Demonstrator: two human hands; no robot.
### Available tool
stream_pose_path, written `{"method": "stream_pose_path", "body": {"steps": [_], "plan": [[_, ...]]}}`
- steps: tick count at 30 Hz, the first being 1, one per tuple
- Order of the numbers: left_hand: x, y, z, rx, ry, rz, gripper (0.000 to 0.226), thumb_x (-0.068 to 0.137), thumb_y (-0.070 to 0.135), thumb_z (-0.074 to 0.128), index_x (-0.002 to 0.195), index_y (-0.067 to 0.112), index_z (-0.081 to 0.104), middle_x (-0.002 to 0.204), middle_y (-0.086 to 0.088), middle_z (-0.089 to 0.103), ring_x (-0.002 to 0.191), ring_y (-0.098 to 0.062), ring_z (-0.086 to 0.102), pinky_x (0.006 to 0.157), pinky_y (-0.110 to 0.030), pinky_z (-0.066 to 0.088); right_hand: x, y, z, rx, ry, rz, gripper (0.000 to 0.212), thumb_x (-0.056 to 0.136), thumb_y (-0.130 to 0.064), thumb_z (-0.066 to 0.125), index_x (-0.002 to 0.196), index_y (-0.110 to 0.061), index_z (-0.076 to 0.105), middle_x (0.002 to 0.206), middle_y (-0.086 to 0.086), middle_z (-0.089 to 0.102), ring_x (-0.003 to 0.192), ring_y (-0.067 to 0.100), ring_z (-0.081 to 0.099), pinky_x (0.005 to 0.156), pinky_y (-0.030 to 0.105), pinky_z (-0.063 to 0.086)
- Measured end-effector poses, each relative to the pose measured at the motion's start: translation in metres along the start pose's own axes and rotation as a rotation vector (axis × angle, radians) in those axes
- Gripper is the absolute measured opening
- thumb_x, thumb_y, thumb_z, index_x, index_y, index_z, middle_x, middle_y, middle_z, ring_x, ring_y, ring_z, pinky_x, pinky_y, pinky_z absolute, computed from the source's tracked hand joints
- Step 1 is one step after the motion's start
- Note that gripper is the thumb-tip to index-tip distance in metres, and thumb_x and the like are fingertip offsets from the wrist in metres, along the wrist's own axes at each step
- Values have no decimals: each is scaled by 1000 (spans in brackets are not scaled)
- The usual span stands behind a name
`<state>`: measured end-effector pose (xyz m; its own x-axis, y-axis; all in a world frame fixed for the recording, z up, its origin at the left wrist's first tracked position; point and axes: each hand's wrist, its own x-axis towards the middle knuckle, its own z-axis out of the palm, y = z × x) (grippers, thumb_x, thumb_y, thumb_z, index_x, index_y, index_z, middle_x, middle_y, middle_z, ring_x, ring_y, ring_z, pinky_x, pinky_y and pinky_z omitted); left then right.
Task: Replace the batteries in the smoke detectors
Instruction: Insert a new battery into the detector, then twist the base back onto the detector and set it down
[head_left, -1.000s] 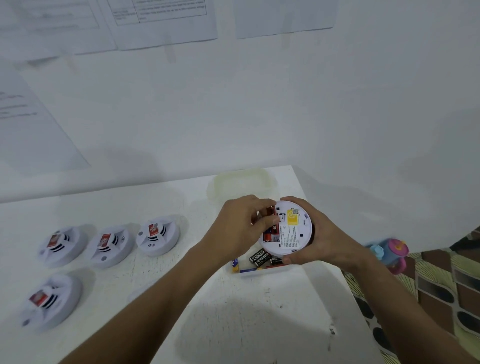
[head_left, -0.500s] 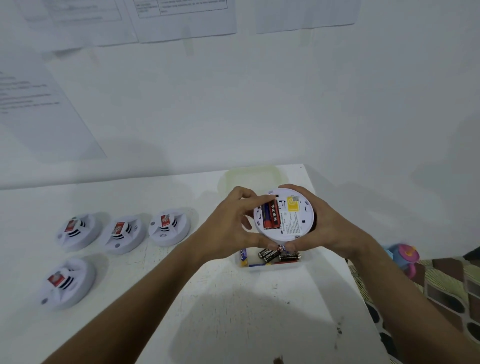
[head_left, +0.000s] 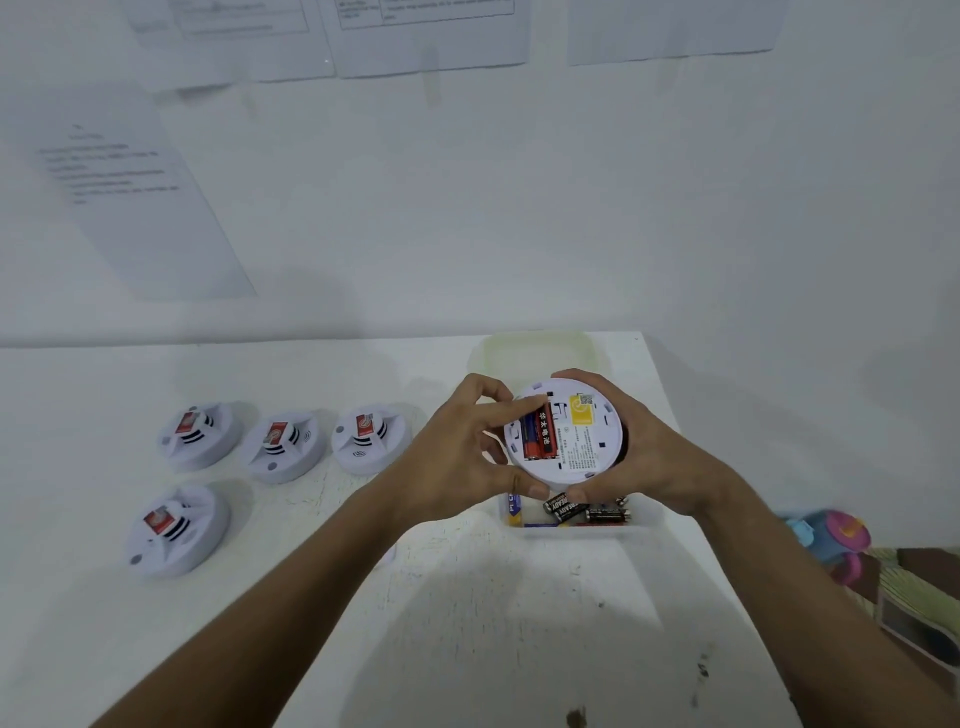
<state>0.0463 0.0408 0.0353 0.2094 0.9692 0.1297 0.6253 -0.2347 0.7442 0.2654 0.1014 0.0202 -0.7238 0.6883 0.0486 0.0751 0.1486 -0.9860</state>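
I hold a round white smoke detector (head_left: 576, 434) back side up above a clear box. My right hand (head_left: 644, 452) cups its right rim. My left hand (head_left: 462, 452) grips its left rim, with the index finger lying across the top of the open battery bay. Two red and blue batteries (head_left: 537, 434) sit side by side in that bay. A yellow label is beside it. Under the detector, loose black batteries (head_left: 587, 509) lie in the clear plastic box (head_left: 649, 522).
Several white smoke detectors with red tags lie on the white table at the left: three in a row (head_left: 283, 444) and one nearer (head_left: 176, 527). A pale lid (head_left: 540, 353) rests by the wall. A blue and pink toy (head_left: 831, 535) lies beyond the table's right edge.
The left index finger has moved from inside the battery bay to its top edge, so both batteries now show. The detector has stayed over the box; the camera has tilted slightly.
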Motion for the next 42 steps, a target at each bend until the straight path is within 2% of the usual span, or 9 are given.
{"method": "stream_pose_path", "body": {"steps": [6,10,13,15,18,20,26,36,42], "plan": [[-20,-10,-13,24,69,39,59,67,29,86,111,54,54,120,13,36,100,7,50,76,5,38,19,-9,18,7,-54,-25,95,56,4,84,137,-24,44,131,-1,55,122,21,55,90,39,56],[-37,-21,-25,-11,149,8,70,68,32,86,121,55,47,121,19,39,110,15,46,82,-1,43,36,-15,32,-28,-94,-36,94,56,3,84,138,-22,44,132,-3,55,123,16,54,91,34,56],[-56,-42,-40,49,175,-123,89,71,32,84,137,53,28,130,20,41,111,7,48,85,-7,44,43,-10,43,-8,-85,-1,93,56,4,85,135,-27,46,126,-10,58,118,9,56,83,27,56],[-76,-63,-50,145,172,-256,87,74,33,81,143,45,29,138,14,40,119,-4,47,92,-16,41,46,-5,51,-2,-102,10,93,56,4,85,133,-30,47,123,-12,59,115,8,58,77,21,55],[-109,-96,-58,301,45,-478,87,74,38,77,147,33,31,147,4,32,133,-18,36,103,-30,37,50,1,63,3,-134,28,94,55,1,87,133,-32,47,124,-9,59,111,13,60,68,14,52],[-125,-109,-55,333,-57,-577,92,72,44,77,149,31,28,148,1,30,134,-19,32,108,-36,36,54,4,72,-16,-148,33,96,54,-3,89,135,-32,45,124,-11,59,114,12,58,72,15,52],[-137,-120,-46,397,-100,-631,95,69,52,76,149,26,31,142,4,33,126,-16,33,104,-33,38,59,9,93,-6,-194,56,93,54,-2,88,131,-34,46,118,-20,60,112,1,58,78,21,54],[-130,-113,-46,489,-156,-587,65,71,50,71,127,18,59,110,2,49,97,-17,50,84,-33,49,60,13,94,-2,-198,57,93,54,-2,88,131,-32,48,119,-18,61,112,2,58,78,22,54],[-123,-84,-66,385,137,-511,66,61,51,73,117,17,64,102,4,53,91,-16,55,79,-29,50,56,12,83,-9,-152,50,95,52,-7,89,134,-31,47,123,-13,60,115,9,57,77,19,53]]}}
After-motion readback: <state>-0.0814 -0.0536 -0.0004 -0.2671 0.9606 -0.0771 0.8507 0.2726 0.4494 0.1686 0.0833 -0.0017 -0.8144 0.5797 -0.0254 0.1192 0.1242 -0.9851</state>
